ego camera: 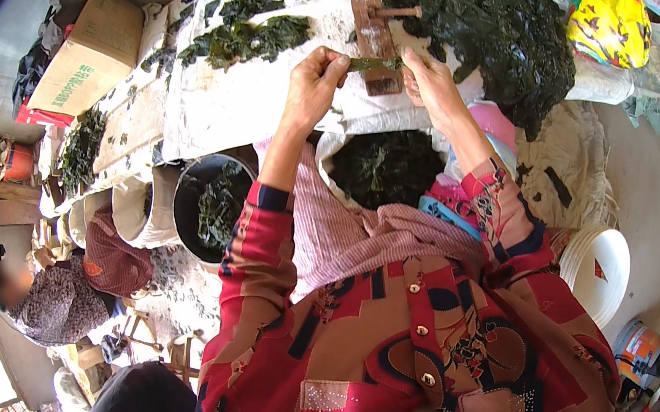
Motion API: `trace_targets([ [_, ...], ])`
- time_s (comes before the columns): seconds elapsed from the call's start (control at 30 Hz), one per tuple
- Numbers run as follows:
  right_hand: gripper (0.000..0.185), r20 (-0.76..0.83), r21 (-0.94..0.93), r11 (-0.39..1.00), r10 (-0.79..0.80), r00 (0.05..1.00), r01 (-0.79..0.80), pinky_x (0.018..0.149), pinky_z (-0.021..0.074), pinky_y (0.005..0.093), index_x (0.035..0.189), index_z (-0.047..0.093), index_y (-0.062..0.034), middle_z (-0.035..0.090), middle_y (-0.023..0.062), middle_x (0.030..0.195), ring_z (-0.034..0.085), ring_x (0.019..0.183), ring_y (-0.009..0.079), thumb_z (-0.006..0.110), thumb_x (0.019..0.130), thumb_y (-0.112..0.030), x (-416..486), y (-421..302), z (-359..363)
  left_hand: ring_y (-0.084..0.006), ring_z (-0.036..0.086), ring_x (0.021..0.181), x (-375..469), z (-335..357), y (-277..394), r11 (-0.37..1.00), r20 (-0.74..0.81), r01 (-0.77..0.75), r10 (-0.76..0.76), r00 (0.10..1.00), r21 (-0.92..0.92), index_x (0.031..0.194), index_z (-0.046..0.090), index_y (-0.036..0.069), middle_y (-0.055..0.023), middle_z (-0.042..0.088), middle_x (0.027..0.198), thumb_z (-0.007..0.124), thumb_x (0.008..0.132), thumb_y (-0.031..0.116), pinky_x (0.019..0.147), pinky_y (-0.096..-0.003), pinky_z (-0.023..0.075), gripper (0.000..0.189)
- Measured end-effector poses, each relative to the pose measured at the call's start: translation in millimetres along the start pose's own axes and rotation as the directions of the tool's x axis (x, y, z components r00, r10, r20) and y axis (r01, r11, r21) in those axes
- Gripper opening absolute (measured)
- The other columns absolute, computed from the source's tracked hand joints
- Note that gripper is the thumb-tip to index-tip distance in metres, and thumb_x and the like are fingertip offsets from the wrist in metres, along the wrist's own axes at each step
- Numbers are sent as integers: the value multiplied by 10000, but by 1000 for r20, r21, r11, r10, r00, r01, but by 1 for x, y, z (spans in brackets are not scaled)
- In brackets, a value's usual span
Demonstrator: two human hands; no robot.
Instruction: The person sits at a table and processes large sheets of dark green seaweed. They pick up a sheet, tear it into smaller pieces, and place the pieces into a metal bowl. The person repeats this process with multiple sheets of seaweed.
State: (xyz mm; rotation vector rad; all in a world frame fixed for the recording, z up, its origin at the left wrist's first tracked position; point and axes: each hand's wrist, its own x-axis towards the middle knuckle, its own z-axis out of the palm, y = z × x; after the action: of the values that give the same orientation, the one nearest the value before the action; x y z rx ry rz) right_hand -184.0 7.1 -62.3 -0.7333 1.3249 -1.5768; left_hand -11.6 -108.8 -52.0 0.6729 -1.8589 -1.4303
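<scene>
My left hand (315,85) and my right hand (433,90) pinch the two ends of a short strip of dark green seaweed (375,64), drawn straight between them. Directly beneath the strip lies a reddish-brown block (367,20), with a rod-like peg (402,11) sticking out of its side. Beyond my right hand rises a large heap of wet seaweed (490,32). Smaller seaweed pieces (245,43) lie scattered on the white-covered table (249,104) past my left hand. Below my hands, near my lap, an open white sack (325,164) holds more seaweed (384,166).
A dark bucket (176,208) with seaweed stands at the table's near edge on the left. A cardboard box (94,49) sits at the far left. Another person (63,300) is seated lower left. White buckets (598,272) stand on the right, and a yellow bag (609,30) lies beyond the heap.
</scene>
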Motion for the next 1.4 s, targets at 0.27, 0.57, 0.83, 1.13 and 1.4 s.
trace_targets([
  [0.27,375,-190,30,996,87,978,-83,417,244,226,687,464,-130,403,-53,595,335,480,48,535,963,-375,67,-2,-2,-88,470,572,83,-7,-34,989,-15,-34,36,999,141,819,610,-11,-27,561,631,615,904,153,543,-264,408,185],
  [0.57,386,-190,27,999,-38,981,44,463,315,214,794,560,-84,451,-43,629,412,536,55,502,982,-416,-19,-20,-33,-47,405,551,15,-87,-19,924,-279,124,-20,960,361,874,684,54,22,533,615,555,969,271,500,-232,332,270],
  [0.83,331,108,-291,881,-357,928,373,498,379,242,930,575,-3,490,-8,688,451,595,80,412,1031,-273,-94,-59,13,-281,637,1029,83,-160,39,301,-89,-30,373,923,953,1152,681,164,-141,503,1372,659,858,191,852,-397,506,295],
  [1.13,126,298,-692,370,-635,712,620,553,457,382,992,535,-17,582,169,751,588,648,351,561,934,-127,-138,-77,22,-59,544,733,-79,28,89,957,267,-35,115,957,-289,1182,650,64,25,641,847,743,835,217,700,-185,453,391],
  [1.4,357,206,-302,854,-375,904,423,524,391,240,918,556,-31,520,-10,710,485,625,62,392,1005,-336,-155,-63,2,-49,350,601,-115,53,97,788,-31,-42,29,999,-615,1063,663,-43,28,526,735,579,959,170,550,-206,290,252],
])
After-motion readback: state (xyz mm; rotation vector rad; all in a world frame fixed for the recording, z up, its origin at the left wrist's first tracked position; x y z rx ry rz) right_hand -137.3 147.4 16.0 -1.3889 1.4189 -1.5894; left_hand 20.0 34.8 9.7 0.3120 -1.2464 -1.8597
